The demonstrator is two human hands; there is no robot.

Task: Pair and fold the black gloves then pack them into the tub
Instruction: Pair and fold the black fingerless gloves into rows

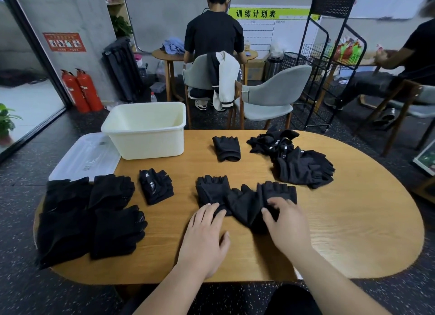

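Observation:
Two black fingerless gloves (244, 199) lie side by side near the table's front middle. My left hand (204, 234) rests flat with its fingertips on the cuff of the left glove (211, 191). My right hand (286, 222) lies on the lower part of the right glove (279, 192), fingers slightly bent over the fabric. A cream plastic tub (146, 131) stands at the back left with nothing visible inside. Folded glove bundles lie at the centre left (156, 186) and back centre (227, 148).
A loose heap of black gloves (296, 159) sits at the back right, and larger black gloves (89, 215) cover the left end. A white lid (84, 159) lies beside the tub. Grey chairs (270, 98) and seated people are beyond the wooden table (329, 232).

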